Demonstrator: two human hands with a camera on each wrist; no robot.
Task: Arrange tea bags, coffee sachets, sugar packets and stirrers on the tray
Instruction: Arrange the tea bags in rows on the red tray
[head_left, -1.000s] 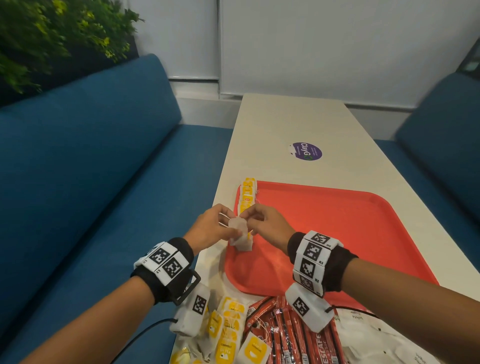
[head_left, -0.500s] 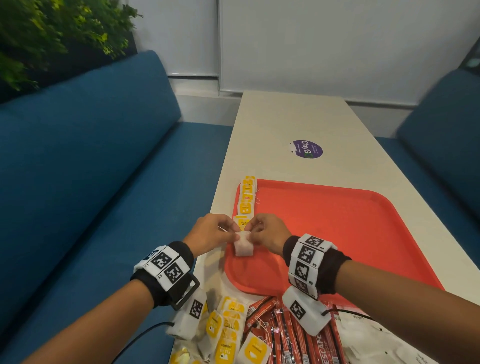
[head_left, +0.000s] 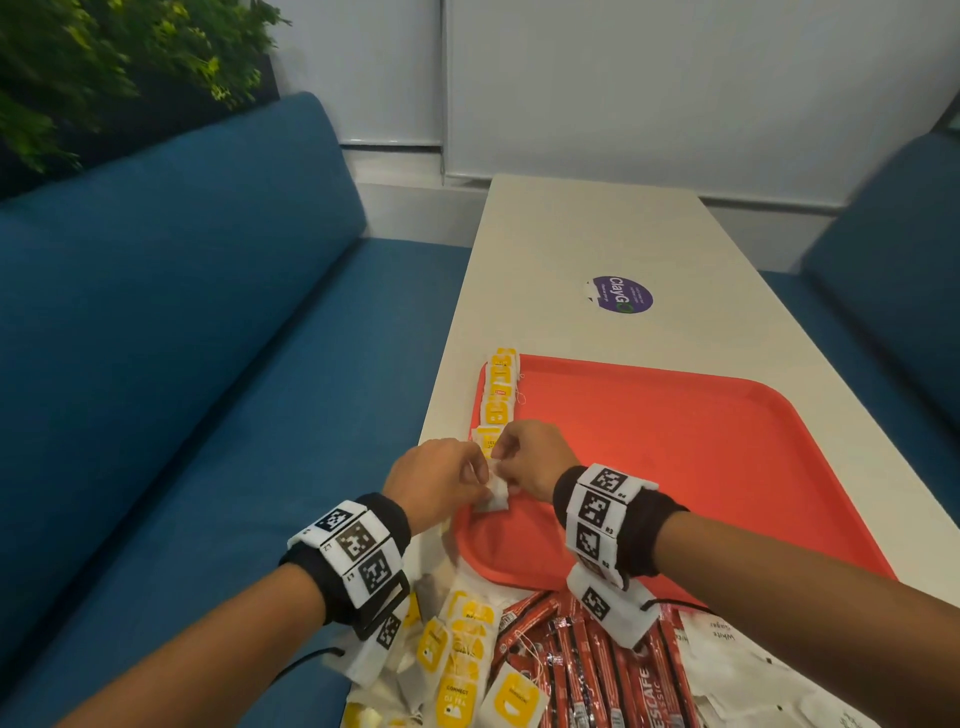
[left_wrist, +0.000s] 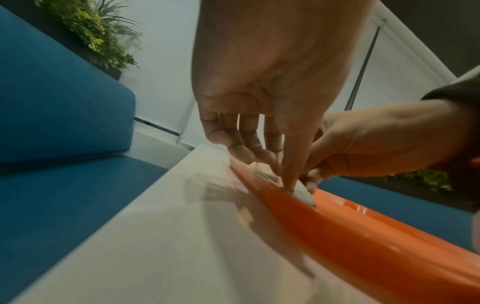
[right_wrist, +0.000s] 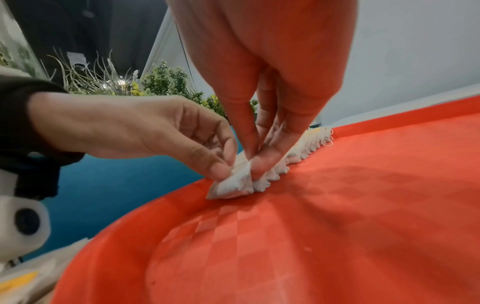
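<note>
In the right wrist view we see the fingers of the right hand closed in a pinch on the far edge of a white tea bag. The thumb and forefinger of the left hand pinch its near left corner. The bag thus lies between the two sets of fingertips, its underside resting on the floor of the red tray just inside the left rim. In the left wrist view we find the same bag showing pale below the left thumb, above the tray rim.

Beyond the right fingers we note a row of tea bags running along the left edge of the tray toward its far corner. The held bag touches the nearest one of that row. Their yellow tags face up, and a loose string shows at the far end.

Nearer the body, off the tray, we see a heap of yellow-tagged tea bags, red coffee sachets beside it, and white sugar packets at the right. All lie on the cream tabletop, which bears a round purple sticker. Blue sofa seats flank the tabletop, and a green plant stands behind the left one.
</note>
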